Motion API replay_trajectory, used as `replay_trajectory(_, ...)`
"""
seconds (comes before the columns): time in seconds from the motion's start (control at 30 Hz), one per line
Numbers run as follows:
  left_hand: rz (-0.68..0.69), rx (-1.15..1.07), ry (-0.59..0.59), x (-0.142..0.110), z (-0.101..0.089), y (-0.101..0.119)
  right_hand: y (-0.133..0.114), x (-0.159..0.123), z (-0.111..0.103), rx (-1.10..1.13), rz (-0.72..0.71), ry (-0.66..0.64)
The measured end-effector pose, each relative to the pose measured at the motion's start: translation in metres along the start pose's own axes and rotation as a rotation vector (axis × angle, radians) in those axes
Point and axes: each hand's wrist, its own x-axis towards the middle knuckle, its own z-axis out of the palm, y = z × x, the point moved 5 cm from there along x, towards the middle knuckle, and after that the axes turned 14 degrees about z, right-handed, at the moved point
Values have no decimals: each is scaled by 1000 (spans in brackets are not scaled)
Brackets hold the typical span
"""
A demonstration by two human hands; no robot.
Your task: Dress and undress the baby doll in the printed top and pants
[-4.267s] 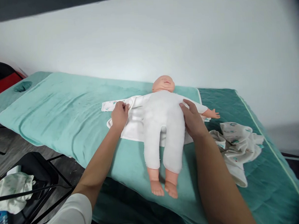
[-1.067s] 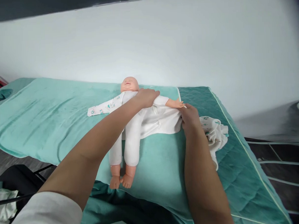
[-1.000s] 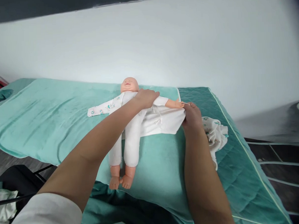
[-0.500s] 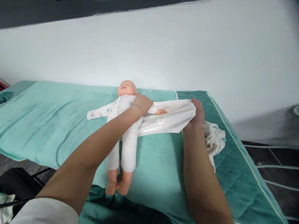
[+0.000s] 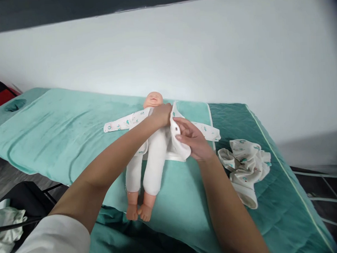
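**Both sleeves on, front panels unfastened**

A baby doll is laid face up, mid-view, on a massage table. Its arms are covered by a printed baby shirt, sleeves spread toward nine and three o'clock from its chest; no doll hand is seen at either cuff. The three-o'clock panel is held up by the half-curled right hand. The left hand is placed near the collar; its fingers are hidden, so its grip cannot be told. At four o'clock, a crumpled garment is hard to identify.

1. Doll: face up on light-green cover.
2. Right hand: holds front panel of printed shirt.
3. Left hand: at doll's chest; fingertips hidden.
4. Crumpled garment: on dark-green quilt.
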Motion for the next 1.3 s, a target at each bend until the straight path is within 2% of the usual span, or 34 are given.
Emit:
replay_trajectory(0.07,52,-25,117,-11,-13,-9,6,-2,13,-81,45,-100)
replay_trajectory(0.13,176,-49,194,-21,-21,-11,11,-3,20,-140,77,-159)
replay_trajectory(0.23,409,-122,140,-35,-20,-5,15,-5,22,-169,113,-207)
replay_trajectory(0.33,477,-127,92,-42,-16,-2,16,-9,23,-148,139,-254)
replay_trajectory(0.37,467,-120,110,-43,-16,-4,15,-10,22,-143,138,-264)
replay_trajectory(0.43,393,-93,218,-45,-19,-13,13,-14,20,-151,132,-271)
replay_trajectory(0.53,159,-43,439,-54,-27,-37,11,-16,8,-210,110,-239)
replay_trajectory(0.6,22,-47,518,-65,-29,-52,12,-16,-4,-296,86,-142)
replay_trajectory(0.7,-101,-104,620,-86,-23,-67,18,-20,-17,-445,27,81)
replay_trajectory(0.8,-118,-183,798,-119,-4,-70,31,-35,-13,-547,-76,212)
replay_trajectory(0.9,-109,-261,937,-163,36,-67,48,-58,-2,-670,-137,343)
replay_trajectory(0.97,-158,-343,939,-195,70,-66,57,-73,2,-764,-132,462)
replay_trajectory(1.03,-241,-355,843,-225,99,-63,62,-83,2,-825,-102,582)
replay_trajectory(1.07,-228,-334,780,-237,109,-60,65,-86,1,-841,-72,632)
replay_trajectory(1.17,-161,-273,627,-260,123,-48,68,-88,-2,-877,36,752)
replay_trajectory(1.3,-163,-203,535,-258,120,-40,70,-82,3,-920,135,811)
